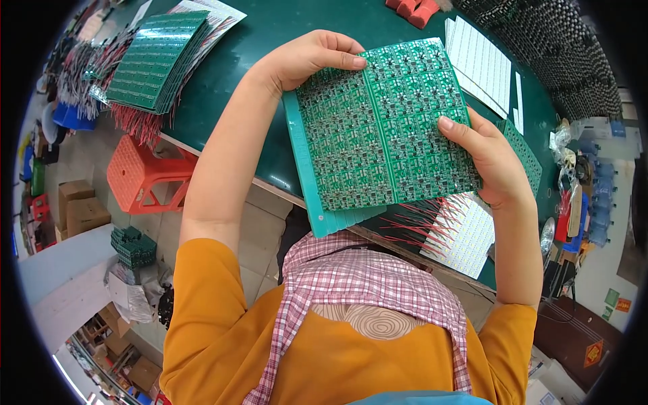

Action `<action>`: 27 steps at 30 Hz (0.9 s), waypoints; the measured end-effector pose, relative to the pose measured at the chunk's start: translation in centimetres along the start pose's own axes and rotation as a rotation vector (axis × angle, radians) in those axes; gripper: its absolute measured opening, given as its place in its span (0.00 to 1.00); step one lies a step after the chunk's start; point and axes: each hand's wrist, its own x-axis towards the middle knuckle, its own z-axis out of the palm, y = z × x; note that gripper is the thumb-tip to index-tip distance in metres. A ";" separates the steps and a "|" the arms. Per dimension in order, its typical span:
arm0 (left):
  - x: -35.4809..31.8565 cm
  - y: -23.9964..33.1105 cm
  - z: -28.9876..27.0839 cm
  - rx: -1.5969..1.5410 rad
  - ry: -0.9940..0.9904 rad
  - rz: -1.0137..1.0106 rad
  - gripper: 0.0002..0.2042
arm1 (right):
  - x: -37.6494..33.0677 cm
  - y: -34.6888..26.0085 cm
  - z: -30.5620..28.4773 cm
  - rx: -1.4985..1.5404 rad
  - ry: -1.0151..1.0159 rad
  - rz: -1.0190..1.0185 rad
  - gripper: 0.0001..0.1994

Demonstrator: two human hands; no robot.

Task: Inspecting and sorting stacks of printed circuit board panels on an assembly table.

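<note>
Both my hands grip a green printed circuit board panel (418,101), filled with rows of small components and divided by a pale seam. It is raised and tilted above the bench's front edge. My left hand (317,59) pinches the far edge, thumb on the face. At the right edge, my right hand (491,152) presses its thumb on the face; its other fingers are mostly hidden behind. A teal slatted board (302,165) shows beneath the panel's left and near edges. Red and black wires (415,229) spread just below it, beside a white board sheet (466,233).
A stack of green circuit boards (155,61) with red wires sits on the green bench (256,30) at far left. White sheets (479,64) lie far right, near a dark heap of parts (540,47). A red stool (142,175) stands at left.
</note>
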 end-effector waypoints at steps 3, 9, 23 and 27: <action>0.0 -0.1 -0.2 -0.029 -0.020 -0.009 0.11 | -0.4 0.1 -0.6 -0.010 -0.055 -0.042 0.21; 0.2 -0.3 -0.3 -0.061 -0.029 0.017 0.10 | -2.5 4.9 -2.7 0.301 -0.303 -0.150 0.41; 0.3 -0.3 0.0 -0.090 -0.031 -0.017 0.09 | -3.2 8.5 1.2 0.369 -0.122 -0.117 0.21; 0.3 -0.2 0.0 -0.090 -0.041 -0.033 0.09 | -2.9 9.1 1.5 0.267 -0.123 -0.143 0.19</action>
